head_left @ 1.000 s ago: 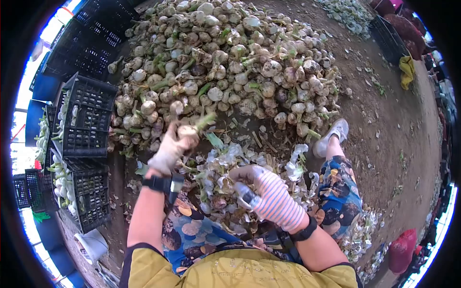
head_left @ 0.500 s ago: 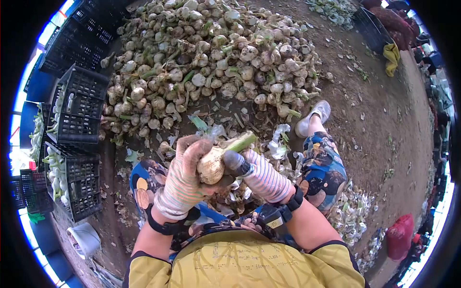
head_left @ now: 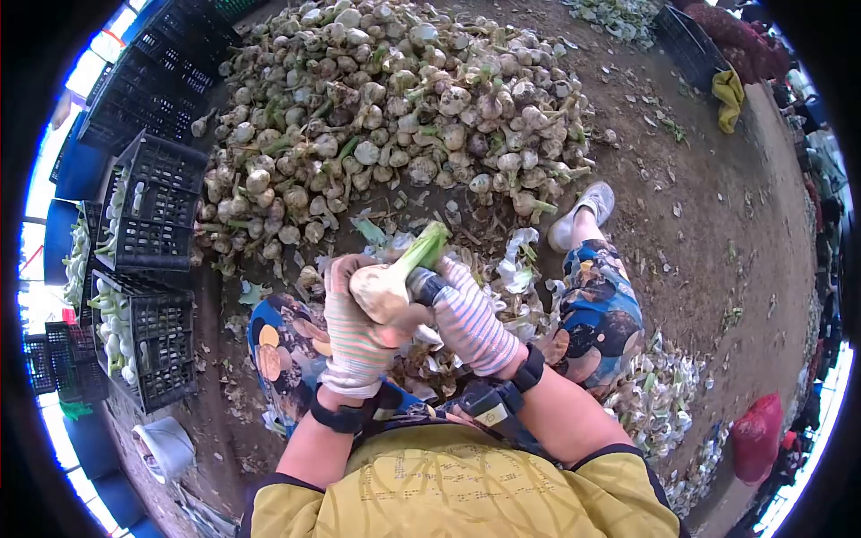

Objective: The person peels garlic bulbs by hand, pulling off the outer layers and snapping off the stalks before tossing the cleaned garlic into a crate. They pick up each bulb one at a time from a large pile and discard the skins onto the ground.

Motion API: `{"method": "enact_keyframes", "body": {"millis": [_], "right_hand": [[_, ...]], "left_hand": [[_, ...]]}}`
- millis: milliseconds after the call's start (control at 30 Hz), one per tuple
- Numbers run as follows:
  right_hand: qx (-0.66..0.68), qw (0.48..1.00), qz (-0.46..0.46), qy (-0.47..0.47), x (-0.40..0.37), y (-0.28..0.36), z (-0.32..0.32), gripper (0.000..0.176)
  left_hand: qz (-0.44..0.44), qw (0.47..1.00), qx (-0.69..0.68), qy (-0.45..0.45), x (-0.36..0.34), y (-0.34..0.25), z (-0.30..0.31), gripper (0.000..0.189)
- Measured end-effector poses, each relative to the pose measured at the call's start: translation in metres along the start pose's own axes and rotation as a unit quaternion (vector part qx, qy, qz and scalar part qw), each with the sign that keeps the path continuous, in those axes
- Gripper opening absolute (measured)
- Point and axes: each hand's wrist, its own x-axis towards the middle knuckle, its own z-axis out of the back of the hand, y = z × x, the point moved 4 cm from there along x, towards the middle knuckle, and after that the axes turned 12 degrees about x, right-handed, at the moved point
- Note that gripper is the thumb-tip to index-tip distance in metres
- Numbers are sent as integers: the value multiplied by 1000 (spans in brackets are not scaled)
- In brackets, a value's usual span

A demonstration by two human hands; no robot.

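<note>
Sitting on the dirt floor with legs apart, the person has the bulb (head_left: 381, 291) in both gloved hands over the lap, just near of the big pile (head_left: 404, 117). A second ago the left hand (head_left: 354, 327) was stretched out to the pile's near edge, closed on that bulb, while the right hand (head_left: 466, 314) lay low over the peelings (head_left: 529, 296). Now the left hand has come back and cups the bulb from the left, fingers wrapped tight round it. The right hand has risen to meet it and is clamped on the bulb's right side by the neck, a dark cap (head_left: 426, 285) on one finger pressed there. Whether that cap carries a blade I cannot tell.

Since half a second ago the green stalk (head_left: 421, 247) has swung up and now points far and right, away from the body. The picking-up seems to be over, and the work is now on this one bulb, held firmly in both hands.

Black crates (head_left: 148, 215) with pale bulbs stand at the left; a white shoe (head_left: 583, 211) rests at the right, by the pile's edge.
</note>
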Motion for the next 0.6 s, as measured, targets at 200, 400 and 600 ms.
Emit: {"method": "enact_keyframes", "body": {"millis": [200, 400, 600], "right_hand": [[297, 918, -188, 183, 6, 15, 8, 29], [307, 924, -229, 20, 10, -19, 9, 28], [203, 959, -194, 25, 7, -12, 5, 25]], "left_hand": [[590, 616, -465, 236, -9, 8, -13, 76], [260, 920, -231, 181, 15, 34, 0, 42], [-69, 982, 121, 131, 20, 1, 13, 27]]}}
